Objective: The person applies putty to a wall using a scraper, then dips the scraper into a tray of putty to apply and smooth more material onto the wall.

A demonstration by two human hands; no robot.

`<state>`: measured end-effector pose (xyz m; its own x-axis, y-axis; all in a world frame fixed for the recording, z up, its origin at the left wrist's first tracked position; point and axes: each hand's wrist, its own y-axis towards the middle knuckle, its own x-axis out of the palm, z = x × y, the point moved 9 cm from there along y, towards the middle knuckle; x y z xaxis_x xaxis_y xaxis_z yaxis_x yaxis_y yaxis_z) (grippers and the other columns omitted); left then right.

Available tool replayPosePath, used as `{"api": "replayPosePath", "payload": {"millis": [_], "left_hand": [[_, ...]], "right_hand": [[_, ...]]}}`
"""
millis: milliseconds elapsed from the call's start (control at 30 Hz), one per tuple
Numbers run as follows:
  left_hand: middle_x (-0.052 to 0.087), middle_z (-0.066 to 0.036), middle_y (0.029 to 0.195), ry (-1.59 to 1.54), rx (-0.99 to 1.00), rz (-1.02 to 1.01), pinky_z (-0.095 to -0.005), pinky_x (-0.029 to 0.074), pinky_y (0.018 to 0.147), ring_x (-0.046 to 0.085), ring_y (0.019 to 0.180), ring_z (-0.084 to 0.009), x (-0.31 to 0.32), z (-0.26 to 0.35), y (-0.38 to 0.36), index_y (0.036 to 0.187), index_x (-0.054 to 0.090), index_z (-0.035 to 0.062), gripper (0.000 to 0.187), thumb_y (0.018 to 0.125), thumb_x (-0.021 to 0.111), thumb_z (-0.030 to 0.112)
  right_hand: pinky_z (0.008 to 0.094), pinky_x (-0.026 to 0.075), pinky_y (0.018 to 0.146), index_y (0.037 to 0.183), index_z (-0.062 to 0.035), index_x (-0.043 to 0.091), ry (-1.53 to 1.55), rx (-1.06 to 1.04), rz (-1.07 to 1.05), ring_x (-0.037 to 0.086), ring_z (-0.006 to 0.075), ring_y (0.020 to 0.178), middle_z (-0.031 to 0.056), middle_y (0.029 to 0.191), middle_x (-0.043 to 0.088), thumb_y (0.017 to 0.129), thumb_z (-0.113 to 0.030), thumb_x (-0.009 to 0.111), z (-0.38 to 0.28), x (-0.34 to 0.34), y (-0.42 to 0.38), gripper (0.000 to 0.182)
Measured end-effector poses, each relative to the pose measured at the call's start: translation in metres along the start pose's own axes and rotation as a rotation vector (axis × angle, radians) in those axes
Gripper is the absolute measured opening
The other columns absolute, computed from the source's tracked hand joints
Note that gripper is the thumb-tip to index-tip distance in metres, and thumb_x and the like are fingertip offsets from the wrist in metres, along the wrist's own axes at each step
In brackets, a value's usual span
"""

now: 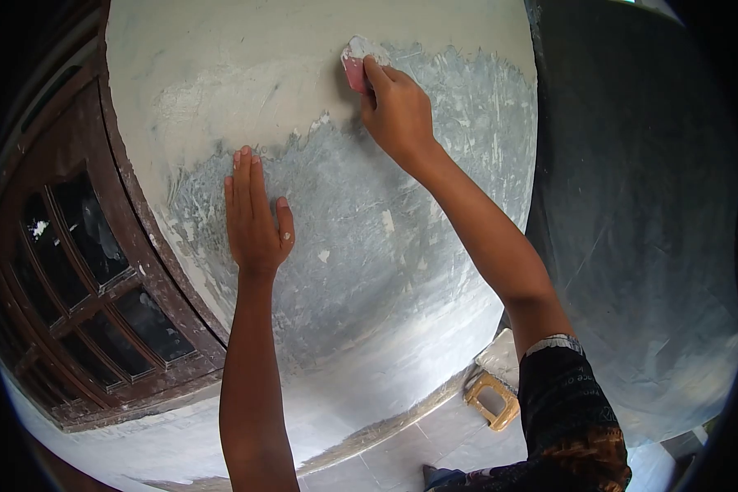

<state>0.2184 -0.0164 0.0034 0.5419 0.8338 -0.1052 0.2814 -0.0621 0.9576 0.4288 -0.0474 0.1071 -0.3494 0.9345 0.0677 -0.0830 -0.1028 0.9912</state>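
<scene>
At 12 o'clock your right hand [398, 111] grips a scraper [355, 72] at the wall [336, 246]; left hand [258, 221] flat at 10, fingers extended.

Your left: brown wooden frame [116, 287] with dark glass panes [149, 326] set between its bars; pale specks on the wood. Your right: broad dark grey surface [631, 205], lighter toward its lower part. Below you: grey tiled floor [394, 455]. On it, a yellow-brown stool-like object [507, 407] with an opening, just beside a pale, stained item [498, 358], identity unclear.
</scene>
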Motion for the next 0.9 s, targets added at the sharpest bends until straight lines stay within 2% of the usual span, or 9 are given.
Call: {"api": "replayPosePath", "payload": {"millis": [133,200,300,467,567,667,733,800,900], "left_hand": [[0.033,-0.023,0.158,0.004,0.005,0.014,-0.0538,0.023,0.120,0.032,0.148,-0.0371,-0.002,0.001,0.001,0.152,0.030,-0.0038,0.066,0.090,0.049,0.013],[0.033,-0.023,0.158,0.000,0.013,0.021,-0.0538,0.023,0.120,0.032,0.148,-0.0371,-0.001,0.001,-0.001,0.152,0.030,-0.0038,0.066,0.090,0.049,0.013],[0.034,-0.023,0.158,-0.001,0.018,0.022,-0.0540,0.024,0.120,0.032,0.148,-0.0371,-0.002,0.001,0.002,0.152,0.030,-0.0038,0.066,0.091,0.048,0.013],[0.034,-0.023,0.158,0.005,0.012,0.005,-0.0545,0.025,0.120,0.032,0.148,-0.0376,0.000,0.002,0.001,0.151,0.030,-0.0040,0.065,0.091,0.048,0.014],[0.034,-0.024,0.158,-0.002,0.016,0.008,-0.0546,0.025,0.120,0.031,0.148,-0.0381,-0.002,0.002,0.001,0.151,0.030,-0.0042,0.065,0.092,0.048,0.014],[0.034,-0.024,0.157,-0.020,0.002,0.017,-0.0547,0.024,0.120,0.031,0.148,-0.0384,-0.002,0.001,0.001,0.151,0.030,-0.0044,0.065,0.092,0.048,0.014],[0.034,-0.024,0.158,-0.017,0.026,0.021,-0.0546,0.024,0.120,0.031,0.148,-0.0384,-0.002,0.002,0.000,0.151,0.030,-0.0046,0.065,0.092,0.049,0.014],[0.034,-0.024,0.158,-0.010,0.016,0.012,-0.0547,0.025,0.119,0.032,0.148,-0.0385,-0.002,0.001,0.001,0.151,0.030,-0.0047,0.065,0.092,0.049,0.015],[0.034,-0.024,0.158,-0.002,0.011,0.006,-0.0547,0.025,0.119,0.032,0.148,-0.0385,-0.001,0.001,0.000,0.151,0.031,-0.0046,0.065,0.092,0.048,0.015]], "right_hand": [[0.0397,0.056,0.068,0.129,-0.0003,0.058,-0.099,-0.054,-0.193,0.066,0.0327,0.089,0.0147,0.094,0.066,0.076,0.000,0.067,-0.012,0.036,-0.051,0.054],[0.0395,0.056,0.067,0.129,-0.0004,0.059,0.079,-0.177,-0.206,0.066,0.0326,0.085,0.0142,0.092,0.064,0.072,0.001,0.069,-0.053,0.024,-0.097,0.058],[0.0403,0.056,0.066,0.130,-0.0011,0.059,0.241,-0.095,-0.226,0.066,0.0323,0.082,0.0145,0.092,0.064,0.072,0.003,0.070,-0.061,-0.006,-0.080,0.059],[0.0415,0.054,0.067,0.126,-0.0003,0.059,0.046,0.058,-0.093,0.066,0.0328,0.080,0.0149,0.089,0.067,0.078,-0.002,0.069,0.007,0.008,-0.005,0.049],[0.0411,0.057,0.070,0.128,0.0063,0.054,-0.080,-0.064,-0.189,0.066,0.0330,0.091,0.0174,0.097,0.066,0.077,0.000,0.066,-0.008,0.035,-0.034,0.052],[0.0383,0.058,0.067,0.128,0.0081,0.056,0.061,-0.231,-0.316,0.067,0.0316,0.082,0.0144,0.091,0.064,0.073,0.002,0.068,-0.069,0.029,-0.107,0.057],[0.0397,0.057,0.066,0.128,0.0043,0.058,0.271,-0.216,-0.230,0.066,0.0322,0.081,0.0141,0.089,0.063,0.072,0.002,0.070,-0.080,0.004,-0.100,0.058],[0.0409,0.055,0.065,0.128,0.0001,0.059,0.220,-0.060,-0.154,0.066,0.0322,0.080,0.0133,0.087,0.064,0.073,0.002,0.070,-0.055,-0.007,-0.057,0.056],[0.0413,0.055,0.064,0.121,0.0033,0.059,0.047,-0.020,-0.055,0.066,0.0326,0.083,0.0151,0.088,0.065,0.076,0.001,0.064,-0.018,0.002,-0.006,0.046]]}}
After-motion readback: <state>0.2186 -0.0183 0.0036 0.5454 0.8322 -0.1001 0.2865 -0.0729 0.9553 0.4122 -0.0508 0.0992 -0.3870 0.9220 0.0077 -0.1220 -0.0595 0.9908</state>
